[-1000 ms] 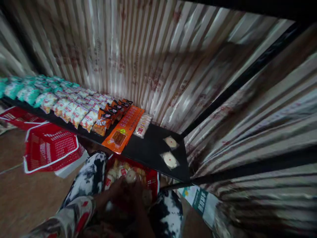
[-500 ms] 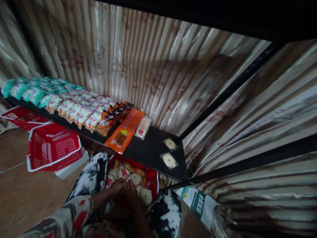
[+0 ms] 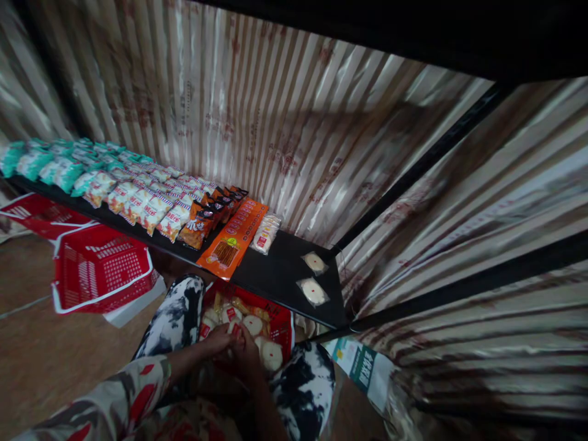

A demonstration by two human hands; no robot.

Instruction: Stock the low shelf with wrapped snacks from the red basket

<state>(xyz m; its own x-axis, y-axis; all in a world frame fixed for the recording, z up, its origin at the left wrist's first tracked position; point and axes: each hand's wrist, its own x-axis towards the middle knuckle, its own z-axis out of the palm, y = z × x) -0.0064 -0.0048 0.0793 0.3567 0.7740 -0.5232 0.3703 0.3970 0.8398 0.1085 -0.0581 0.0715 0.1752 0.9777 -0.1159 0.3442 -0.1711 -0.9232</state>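
I see striped foil-lined walls (image 3: pixel 285 116) w/ a long black shelf (image 3: pixel 275 275); rows of snack packets (image 3: pixel 138 202) on its left, two clear-wrapped round white cakes (image 3: pixel 313 291) at its right end. Below, betw. my knees, a red plastic mesh basket (image 3: pixel 280 327) of wrapped cakes. Left hand (image 3: pixel 215 339) & right hand (image 3: pixel 243 352) meet over it, fingers pinched on sth small, can't tell what.

Red basket (image 3: pixel 279 326), black shelf (image 3: pixel 280 275), orange packet (image 3: pixel 233 239), black-and-white mottled trousers (image 3: pixel 173 320).
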